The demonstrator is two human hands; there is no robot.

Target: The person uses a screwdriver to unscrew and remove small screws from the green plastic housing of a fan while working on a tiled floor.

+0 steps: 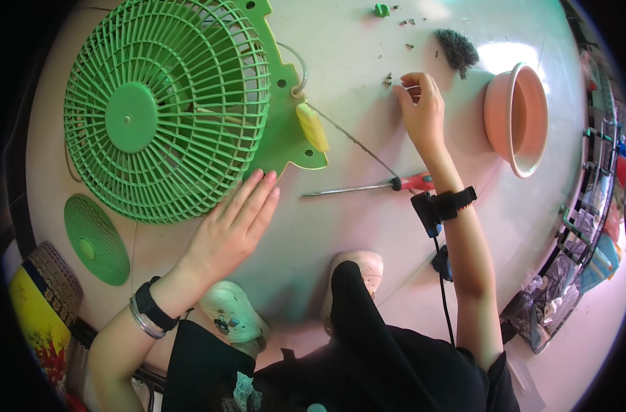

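A green plastic fan with a grille cage lies on the floor at the left, its green base extending to the right. My left hand is laid flat at the lower edge of the fan, fingertips by the base's edge. Over the floor, my right hand has bent fingers with a gap between thumb and forefinger; nothing shows in it. Just left of its fingertips lie small screws. A screwdriver with a red handle lies below, its handle end partly behind my right forearm.
More screws, a green knob and a dark scouring pad lie ahead. A pink plastic bowl is tipped on its side. A round green grille rests at left, a wire rack at right. The grey cord crosses the floor.
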